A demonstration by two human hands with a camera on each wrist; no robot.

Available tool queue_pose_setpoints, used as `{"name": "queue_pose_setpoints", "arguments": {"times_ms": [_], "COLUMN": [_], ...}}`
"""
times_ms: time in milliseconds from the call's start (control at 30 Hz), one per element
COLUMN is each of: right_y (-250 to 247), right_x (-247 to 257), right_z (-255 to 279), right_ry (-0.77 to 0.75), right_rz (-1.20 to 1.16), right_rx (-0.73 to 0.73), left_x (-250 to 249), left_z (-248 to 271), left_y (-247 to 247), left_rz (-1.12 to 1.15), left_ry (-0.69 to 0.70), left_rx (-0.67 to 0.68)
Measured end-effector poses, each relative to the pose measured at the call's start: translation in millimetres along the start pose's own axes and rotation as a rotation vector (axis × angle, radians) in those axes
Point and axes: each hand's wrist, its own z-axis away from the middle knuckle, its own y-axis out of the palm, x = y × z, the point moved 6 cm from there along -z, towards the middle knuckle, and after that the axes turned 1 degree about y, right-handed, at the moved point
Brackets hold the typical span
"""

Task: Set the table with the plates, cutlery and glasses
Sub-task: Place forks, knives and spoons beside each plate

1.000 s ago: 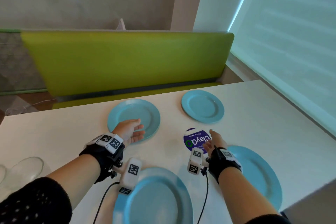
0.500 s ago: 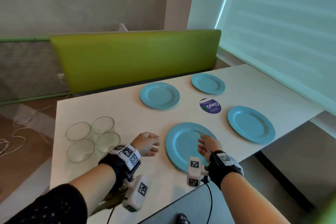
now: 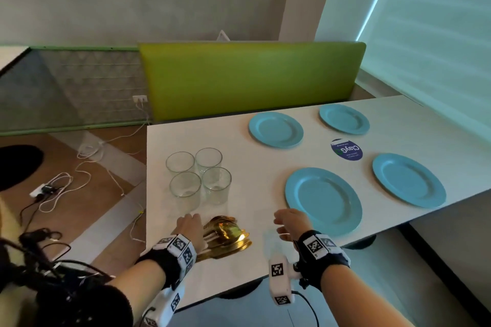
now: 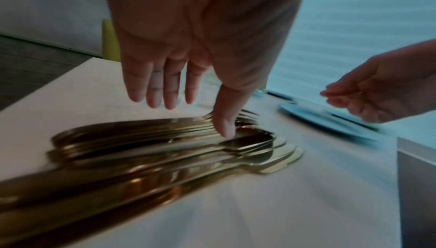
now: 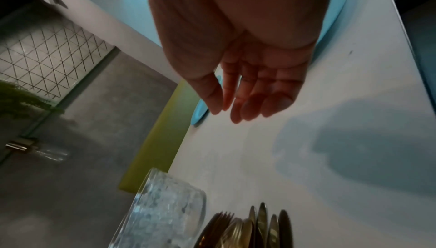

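Cutlery (image 3: 225, 237) lies as a gold-coloured stack of forks, spoons and knives near the table's near-left corner, handles toward you, heads fanned toward the plates. The metal is polished and reflective; motion blur in the left wrist view hides finer detail.

Your left hand (image 3: 189, 225) is directly over the stack. Its four fingers (image 4: 160, 88) are straight, close together and clear of the metal. The thumb (image 4: 226, 121) points down, and its tip reaches the fork and spoon heads; contact cannot be confirmed. Nothing is gripped.

Your right hand (image 3: 291, 221) hovers over bare table between the cutlery and the nearest blue plate (image 3: 322, 200), fingers loosely extended and holding nothing.

Four clear glasses (image 3: 199, 176) stand in a tight square cluster just beyond the cutlery. Three more blue plates (image 3: 276, 129) are laid out across the white table (image 3: 255, 167), with a round purple sticker (image 3: 346, 152) between them.

Beyond the table stands a lime-green bench back (image 3: 249, 77). Cables (image 3: 79, 167) trail across the brown floor on your left. A pale window blind (image 3: 430, 34) fills the right side.
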Motion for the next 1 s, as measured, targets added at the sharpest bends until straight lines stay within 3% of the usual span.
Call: {"name": "queue_pose_setpoints", "arguments": {"times_ms": [333, 633, 1000], "right_y": [-5, -20, -26], "right_x": [-11, -16, -6], "right_z": [3, 0, 0], "right_ry": [-0.014, 0.003, -0.026], "right_rz": [0.064, 0.084, 0.145], "right_rx": [-0.014, -0.040, -0.045], "left_x": [-6, -14, -40], "left_z": [-9, -14, -21], "left_y": [-5, -5, -14], "left_rz": [-0.096, -0.160, -0.094], "left_ry": [0.170, 0.181, 0.209], "left_rx": [0.037, 0.073, 0.015]}}
